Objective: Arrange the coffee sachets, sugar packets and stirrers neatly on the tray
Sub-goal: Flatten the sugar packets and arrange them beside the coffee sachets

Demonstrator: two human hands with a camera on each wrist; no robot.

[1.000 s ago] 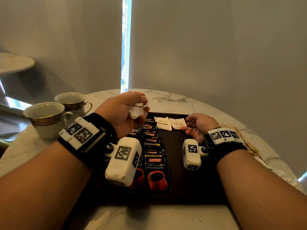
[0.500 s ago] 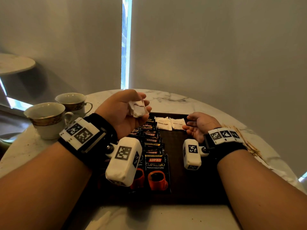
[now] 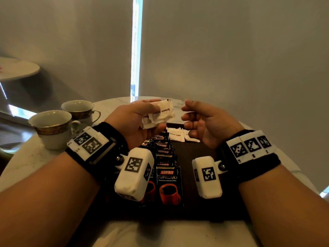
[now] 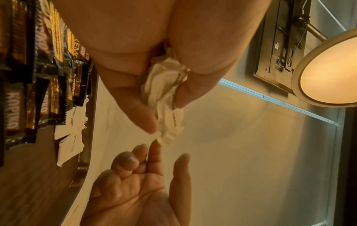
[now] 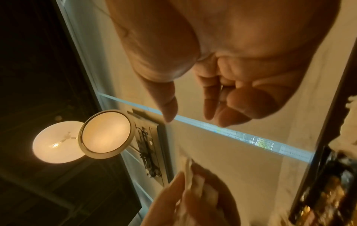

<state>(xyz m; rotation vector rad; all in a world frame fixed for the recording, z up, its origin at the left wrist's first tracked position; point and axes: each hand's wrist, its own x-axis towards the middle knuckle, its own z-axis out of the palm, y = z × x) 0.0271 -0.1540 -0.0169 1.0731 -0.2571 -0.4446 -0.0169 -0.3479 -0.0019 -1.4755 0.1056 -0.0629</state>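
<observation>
Head view: a crumpled bunch of sugar packets (image 3: pixel 157 114) is held above the far end of the tray (image 3: pixel 188 209), gripped between thumb and curled fingers of the left hand (image 3: pixel 135 120). The right hand (image 3: pixel 204 123) is raised just beside it, fingers loosely spread, nothing held; in the left wrist view one fingertip (image 4: pixel 154 146) is seen at the bunch's lower edge. Two flat packets (image 3: pixel 176 136) are laid at the tray's far end, next to an overlapping row of coffee sachets (image 3: pixel 167 168). Two cups (image 3: pixel 53 127) are stood on the counter (image 3: pixel 21 168), left of the tray.

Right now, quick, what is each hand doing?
Left hand: holding crumpled sugar packets above the tray.
Right hand: open, holding nothing, fingers close to the packets.
</observation>
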